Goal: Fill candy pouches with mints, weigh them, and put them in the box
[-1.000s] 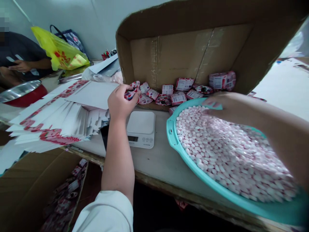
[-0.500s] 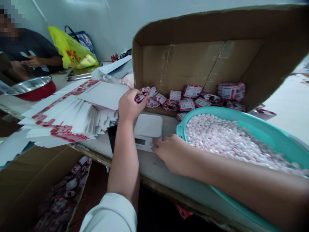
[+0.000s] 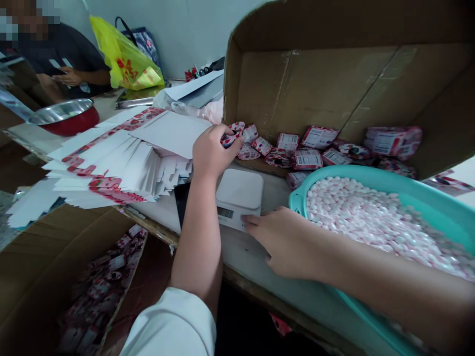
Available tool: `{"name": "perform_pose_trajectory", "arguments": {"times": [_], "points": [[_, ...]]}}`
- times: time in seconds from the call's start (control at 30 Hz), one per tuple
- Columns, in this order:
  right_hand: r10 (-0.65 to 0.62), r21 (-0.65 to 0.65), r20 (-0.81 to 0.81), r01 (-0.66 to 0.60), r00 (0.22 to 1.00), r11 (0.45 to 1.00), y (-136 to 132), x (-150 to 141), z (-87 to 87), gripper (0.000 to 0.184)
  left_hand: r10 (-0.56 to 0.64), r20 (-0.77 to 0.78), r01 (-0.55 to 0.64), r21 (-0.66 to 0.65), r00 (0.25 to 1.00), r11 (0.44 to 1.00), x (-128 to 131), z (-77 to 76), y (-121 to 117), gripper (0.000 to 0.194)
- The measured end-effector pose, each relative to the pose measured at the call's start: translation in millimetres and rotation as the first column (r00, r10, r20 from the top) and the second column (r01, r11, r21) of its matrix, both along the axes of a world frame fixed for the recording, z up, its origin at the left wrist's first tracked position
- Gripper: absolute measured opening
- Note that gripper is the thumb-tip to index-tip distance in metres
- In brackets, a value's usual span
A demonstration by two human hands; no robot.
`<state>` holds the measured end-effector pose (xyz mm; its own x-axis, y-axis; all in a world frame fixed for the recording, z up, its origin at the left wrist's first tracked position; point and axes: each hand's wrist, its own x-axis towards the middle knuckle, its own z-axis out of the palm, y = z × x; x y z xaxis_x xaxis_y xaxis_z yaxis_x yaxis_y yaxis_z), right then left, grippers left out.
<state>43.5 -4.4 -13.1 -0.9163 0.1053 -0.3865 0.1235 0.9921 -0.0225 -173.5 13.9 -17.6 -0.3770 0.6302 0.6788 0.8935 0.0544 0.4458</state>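
- The left hand (image 3: 211, 153) is closed around a small red-and-white packet (image 3: 230, 137), held just above the far edge of the scale (image 3: 237, 198). A loose pinch could let the packet slip and drop among the other packets (image 3: 304, 158) behind the scale, where it would be hard to tell apart.
- The right hand (image 3: 285, 242) lies flat and mostly open, holding nothing, its fingertips (image 3: 249, 221) touching the scale's front edge by the display. Pressing there could nudge the scale or upset its reading.
- The right forearm crosses the rim of the teal basin (image 3: 297, 202) just right of the scale. A careless pull back could tip it and spill the pink and white candies (image 3: 371, 222).
- The fanned stack of flat cartons (image 3: 111, 168) left of the scale overhangs the table (image 3: 245, 252); a brush from the left elbow could slide them off.
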Motion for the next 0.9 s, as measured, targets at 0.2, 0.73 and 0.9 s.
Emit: {"name": "perform_pose_trajectory", "arguments": {"times": [0.2, 0.73, 0.9], "points": [[-0.031, -0.014, 0.054, 0.032, 0.998, 0.999, 2.1, -6.7, 9.1, 0.034, -0.048, -0.015, 0.047, -0.032, 0.999, 0.998, 1.6, -2.2, 2.7, 0.02], [-0.038, -0.07, 0.051, 0.042, 0.998, 0.997, 4.5, -6.9, 12.4, 0.025, -0.154, -0.039, 0.147, -0.143, 0.987, 0.979, 10.2, -0.7, 3.6, 0.018], [-0.042, -0.113, 0.055, 0.048, 0.998, 0.992, 5.9, -8.2, 17.1, 0.022, -0.153, -0.051, 0.141, -0.185, 0.987, 0.973, 12.1, 1.0, 4.7, 0.017]]}}
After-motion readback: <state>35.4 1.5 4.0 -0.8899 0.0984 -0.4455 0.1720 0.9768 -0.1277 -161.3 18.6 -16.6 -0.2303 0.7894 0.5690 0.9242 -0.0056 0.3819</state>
